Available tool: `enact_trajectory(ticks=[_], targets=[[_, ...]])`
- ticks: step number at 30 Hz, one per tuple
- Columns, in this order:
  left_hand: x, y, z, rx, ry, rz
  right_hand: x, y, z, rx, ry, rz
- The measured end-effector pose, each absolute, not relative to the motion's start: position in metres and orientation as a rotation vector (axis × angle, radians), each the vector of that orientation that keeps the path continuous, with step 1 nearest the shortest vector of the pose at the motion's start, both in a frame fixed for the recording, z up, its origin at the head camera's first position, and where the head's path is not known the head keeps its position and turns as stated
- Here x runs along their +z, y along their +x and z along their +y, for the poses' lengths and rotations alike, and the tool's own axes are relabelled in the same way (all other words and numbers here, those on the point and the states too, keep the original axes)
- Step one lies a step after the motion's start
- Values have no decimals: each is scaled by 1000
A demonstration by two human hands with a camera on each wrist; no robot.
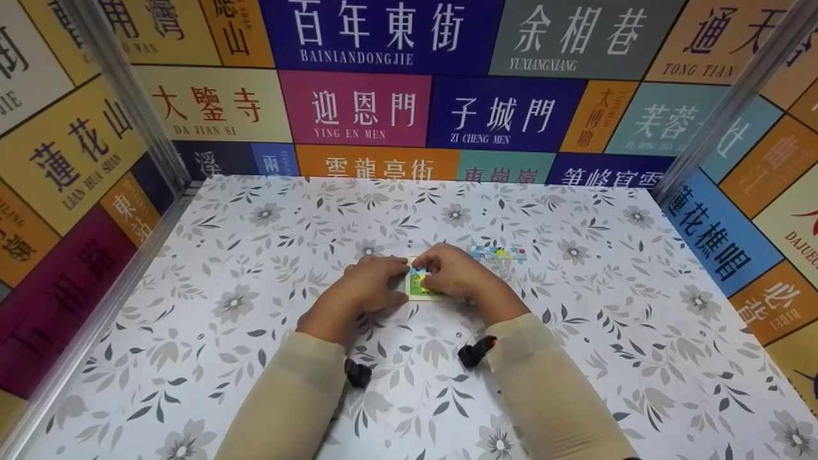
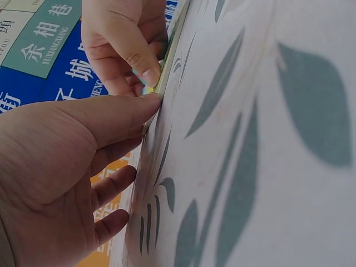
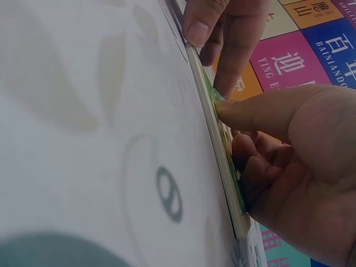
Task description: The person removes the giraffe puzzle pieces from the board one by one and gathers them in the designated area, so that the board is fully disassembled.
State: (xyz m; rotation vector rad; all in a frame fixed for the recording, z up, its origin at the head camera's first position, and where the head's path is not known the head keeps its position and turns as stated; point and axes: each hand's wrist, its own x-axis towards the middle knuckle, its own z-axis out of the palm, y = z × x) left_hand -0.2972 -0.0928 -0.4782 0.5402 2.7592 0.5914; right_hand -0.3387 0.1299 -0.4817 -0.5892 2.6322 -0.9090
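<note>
We keep the left hand (image 1: 374,281) fingers pressing the puzzle card (image 1: 419,289) flat on the surface (image 1: 255,268) w/ the right hand (image 1: 450,271) fingers pinching its top edge, lifting slowly.

A small card (image 1: 422,285) is laid flat at the middle of the desk (image 1: 255,306). The left hand (image 1: 374,281) is set on its left edge, the right hand (image 1: 450,271) on its right. A strip of small pieces (image 1: 501,254) is placed just behind the right hand.
</note>
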Motion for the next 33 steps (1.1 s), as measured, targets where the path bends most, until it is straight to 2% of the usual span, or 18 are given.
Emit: enact_trajectory(ticks=[16,23,27,33], targets=[[-475,-300,-94,578,557,2767,-472,-340,140,-1076,-526,2585],[-476,-298,-93,602,557,2779,-458,-349,175,-1180,-454,2652],[-477,-298,-93,619,552,2783,-456,-353,201,-1192,-342,2657],[-479,-297,-92,629,538,2773,-458,-353,234,-1207,-319,2665]])
